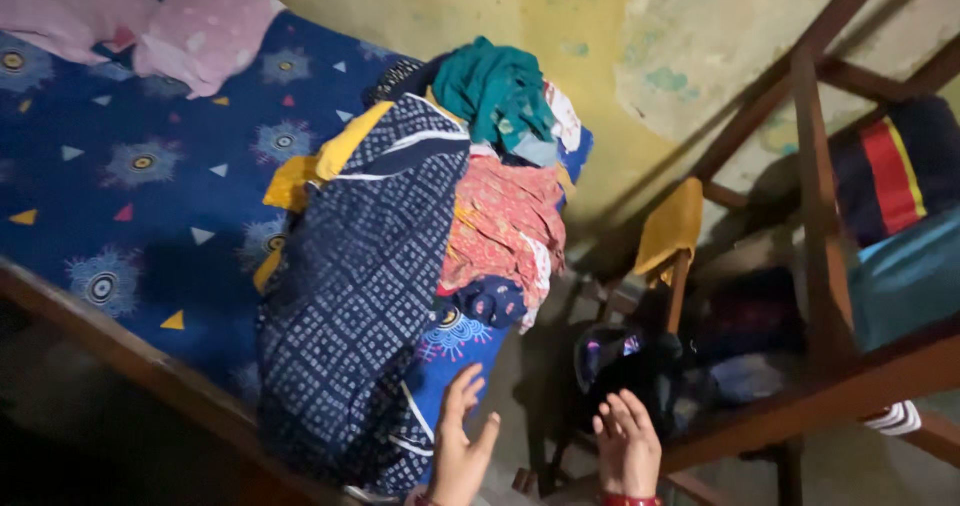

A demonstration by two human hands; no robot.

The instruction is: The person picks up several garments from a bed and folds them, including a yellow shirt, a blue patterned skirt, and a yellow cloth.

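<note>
Both hands' fingers (470, 391) spread, empty, beside dark-blue dotted cloth (350, 296) heaped with clothes (500, 166) on bed (130, 176).

Dim indoor light, deep shadows lower left, soft blur, slightly tilted view.

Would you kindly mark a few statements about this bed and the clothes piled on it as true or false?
1. Both hands are empty. True: the left hand and right hand are open, holding nothing.
2. A teal garment tops the clothes pile. True.
3. The bedsheet is plain white. False: it is dark blue with printed shapes.
4. The pillows are green. False: they are pink.
5. A yellow cloth hangs on the wooden frame. True.
</note>
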